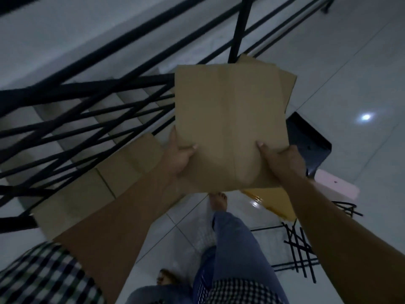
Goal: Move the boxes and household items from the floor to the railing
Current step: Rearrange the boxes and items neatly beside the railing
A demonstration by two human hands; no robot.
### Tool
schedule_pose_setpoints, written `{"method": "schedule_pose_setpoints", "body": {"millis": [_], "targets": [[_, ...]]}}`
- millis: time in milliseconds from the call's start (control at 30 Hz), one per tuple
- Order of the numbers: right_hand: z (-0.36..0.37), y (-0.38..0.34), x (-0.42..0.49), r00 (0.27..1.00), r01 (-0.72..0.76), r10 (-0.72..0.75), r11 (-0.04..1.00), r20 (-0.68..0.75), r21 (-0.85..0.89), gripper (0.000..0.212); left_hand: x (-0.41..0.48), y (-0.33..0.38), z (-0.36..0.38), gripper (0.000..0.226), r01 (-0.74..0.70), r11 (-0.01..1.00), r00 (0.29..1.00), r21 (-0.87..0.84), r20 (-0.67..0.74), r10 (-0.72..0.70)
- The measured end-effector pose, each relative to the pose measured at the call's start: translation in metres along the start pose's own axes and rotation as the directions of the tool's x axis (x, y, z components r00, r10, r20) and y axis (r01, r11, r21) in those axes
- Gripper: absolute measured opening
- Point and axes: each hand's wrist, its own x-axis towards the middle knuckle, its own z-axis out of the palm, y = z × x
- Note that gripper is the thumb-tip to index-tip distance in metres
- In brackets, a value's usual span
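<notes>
Glossy white floor tiles [350, 62] catch a bright spot of reflected light [365, 116] on a dim landing; pale stairs [131, 95] descend left, a dark chair [306, 139] right.

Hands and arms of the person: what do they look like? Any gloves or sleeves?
No gloves: the left hand and the right hand are bare, with no ring or watch showing. Both forearms are bare too. A checked sleeve, dark and pale squares, covers the upper left arm; no sleeve shows on the right.
</notes>
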Motion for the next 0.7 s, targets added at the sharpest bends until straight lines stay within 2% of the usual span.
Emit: {"method": "schedule_pose_setpoints", "body": {"millis": [100, 200, 300, 400, 533, 700], "targets": [[0.005, -0.008, -0.054, 0.999, 0.031, -0.031, 0.999, 0.013, 0.033, 0.103, -0.043, 0.006, -0.037, 0.1, -0.023, 1.0, 1.0, -0.015, -0.008, 0.023], [0.018, -0.018, -0.103, 0.993, 0.116, -0.118, 0.992, 0.023, 0.051, 0.103, -0.087, -0.001, -0.076, 0.092, -0.067, 0.997, 0.996, -0.043, -0.061, 0.064], [0.04, -0.029, -0.143, 0.978, 0.189, -0.193, 0.98, 0.074, 0.056, 0.104, -0.127, -0.018, -0.114, 0.093, -0.107, 0.994, 0.985, -0.019, -0.139, 0.103], [0.07, -0.041, -0.177, 0.954, 0.263, -0.26, 0.965, 0.147, -0.001, 0.11, -0.162, -0.043, -0.148, 0.091, -0.071, 0.993, 0.958, -0.095, -0.282, 0.042], [0.115, -0.056, -0.223, 0.915, 0.337, -0.31, 0.939, 0.258, -0.068, 0.103, -0.21, -0.088, -0.191, 0.086, -0.025, 0.989, 0.909, -0.149, -0.414, -0.039], [0.177, -0.061, -0.275, 0.84, 0.441, -0.372, 0.892, 0.394, -0.098, 0.108, -0.269, -0.144, -0.235, 0.08, 0.068, 0.975, 0.812, -0.212, -0.556, -0.177]]}}
